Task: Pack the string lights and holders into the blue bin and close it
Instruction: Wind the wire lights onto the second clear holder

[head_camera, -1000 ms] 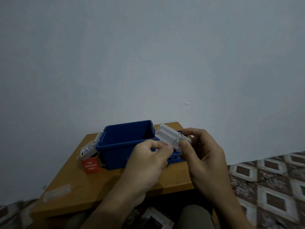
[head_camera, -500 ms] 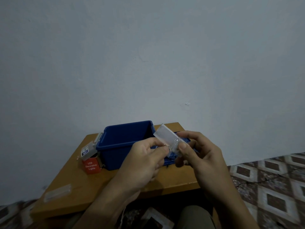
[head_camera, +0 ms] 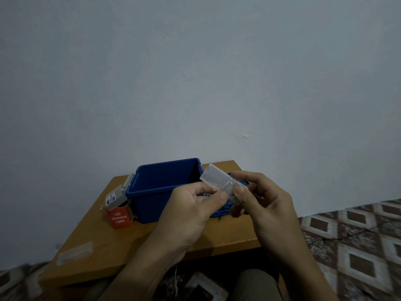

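Both hands, left hand (head_camera: 191,205) and right hand (head_camera: 258,198), pinch a clear holder (head_camera: 217,181) beside the open blue bin (head_camera: 149,192).

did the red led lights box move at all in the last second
No. The red LED lights box sits in the same spot, against the left front corner of the blue bin.

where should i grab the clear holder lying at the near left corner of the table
Pinch the clear holder across its narrow width near mid-length, coming from above. It lies flat on the table, long and thin, with both long edges free, so a top pinch probably works best.
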Demonstrator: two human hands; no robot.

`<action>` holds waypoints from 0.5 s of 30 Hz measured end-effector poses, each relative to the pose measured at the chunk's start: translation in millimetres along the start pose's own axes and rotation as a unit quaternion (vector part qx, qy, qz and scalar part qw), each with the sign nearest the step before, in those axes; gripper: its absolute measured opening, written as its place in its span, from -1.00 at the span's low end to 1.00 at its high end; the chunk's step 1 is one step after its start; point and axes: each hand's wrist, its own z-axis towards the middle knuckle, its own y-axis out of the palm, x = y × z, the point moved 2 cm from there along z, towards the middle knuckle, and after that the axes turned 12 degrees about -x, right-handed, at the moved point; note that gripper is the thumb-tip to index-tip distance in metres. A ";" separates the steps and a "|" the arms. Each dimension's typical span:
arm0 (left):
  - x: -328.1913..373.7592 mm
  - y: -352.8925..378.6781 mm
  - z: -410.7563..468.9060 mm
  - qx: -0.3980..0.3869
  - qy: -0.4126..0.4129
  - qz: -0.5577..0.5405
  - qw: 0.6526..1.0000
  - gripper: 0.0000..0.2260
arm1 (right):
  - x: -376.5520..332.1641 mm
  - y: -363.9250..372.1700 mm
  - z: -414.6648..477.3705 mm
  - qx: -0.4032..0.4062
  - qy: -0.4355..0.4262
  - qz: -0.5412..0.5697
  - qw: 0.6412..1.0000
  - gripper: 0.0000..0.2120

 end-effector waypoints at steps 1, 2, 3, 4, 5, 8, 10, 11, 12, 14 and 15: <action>1.2 0.8 -0.5 -0.004 0.004 0.007 1.000 -0.79 | 0.5 0.3 0.0 0.001 0.001 0.001 1.000 -0.83; 2.3 1.3 -0.4 -0.005 0.011 0.022 1.000 -0.80 | 1.1 0.5 0.0 0.003 0.001 -0.001 1.000 -0.83; 2.2 1.3 -0.3 -0.003 0.018 0.042 0.999 -0.80 | 1.5 1.0 0.1 0.006 0.001 -0.004 1.000 -0.83; 1.7 1.2 -0.5 -0.003 0.022 0.060 0.998 -0.80 | 1.7 1.3 -0.2 0.008 0.002 -0.008 1.000 -0.82; 1.4 1.4 -0.8 -0.006 0.023 0.072 0.997 -0.79 | 1.8 1.3 -0.3 0.011 0.002 -0.009 1.000 -0.82; 2.4 0.0 -1.0 -0.019 0.021 0.086 0.996 -0.80 | 0.9 -0.2 -0.7 0.016 0.001 -0.004 1.000 -0.82; 3.2 -2.3 -0.4 -0.017 0.025 0.108 0.994 -0.83 | 1.1 -0.7 -0.3 0.016 0.001 -0.003 1.000 -0.82; 3.0 -3.8 0.1 -0.008 0.027 0.125 0.992 -0.83 | 1.2 -0.5 -0.2 0.017 0.000 -0.004 1.000 -0.82; 2.6 -5.3 0.5 0.002 0.026 0.140 0.990 -0.82 | 1.3 -0.2 -0.1 0.019 0.000 -0.005 1.000 -0.82; 4.1 -5.9 0.6 0.013 0.029 0.148 0.988 -0.80 | 0.9 0.5 -0.3 0.026 -0.004 -0.003 1.000 -0.82; 5.3 -5.2 0.2 0.014 0.034 0.144 0.989 -0.79 | 0.4 1.2 -0.4 0.028 -0.006 -0.002 1.000 -0.82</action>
